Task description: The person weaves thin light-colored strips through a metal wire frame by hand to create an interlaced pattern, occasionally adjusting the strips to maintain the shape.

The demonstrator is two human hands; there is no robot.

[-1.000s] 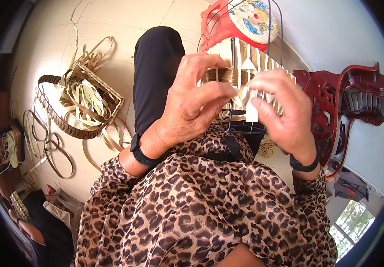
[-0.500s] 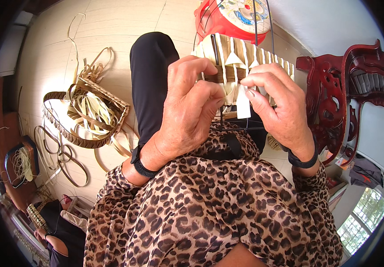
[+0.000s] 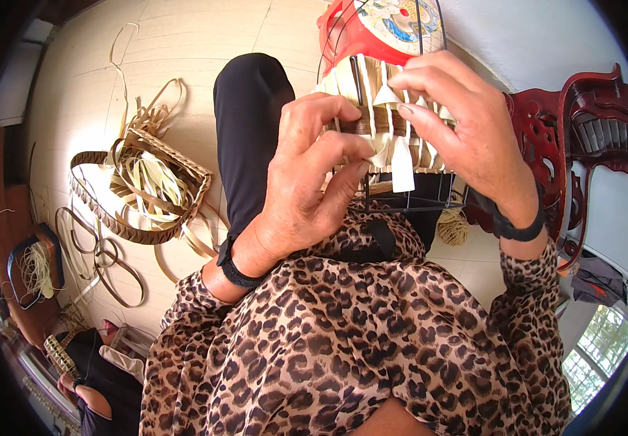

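In front of me is a woven panel (image 3: pixel 341 78) of cream and brown flat strips, set in a black wire frame (image 3: pixel 423 196). My left hand (image 3: pixel 307 160) is closed at the panel's left part, its thumb and fingers pinching near a pointed cream strip (image 3: pixel 379 155). My right hand (image 3: pixel 470 127) is over the upper right part. Its thumb and index finger are apart, the tips beside a folded cream strip (image 3: pixel 385 96). A loose white strip end (image 3: pixel 403 168) hangs below, between the hands. My right hand hides much of the panel's right side.
A red stool (image 3: pixel 339 33) with a patterned top stands beyond the frame. On the floor at left lies a woven basket (image 3: pixel 198 174) with loose strips (image 3: pixel 150 185). A carved dark red chair (image 3: pixel 546 145) is at right. Another person (image 3: pixel 99 378) sits at lower left.
My right hand has left the white strip end and moved up and right, to the upper folded strip. The white end now hangs free. My left hand has barely shifted.
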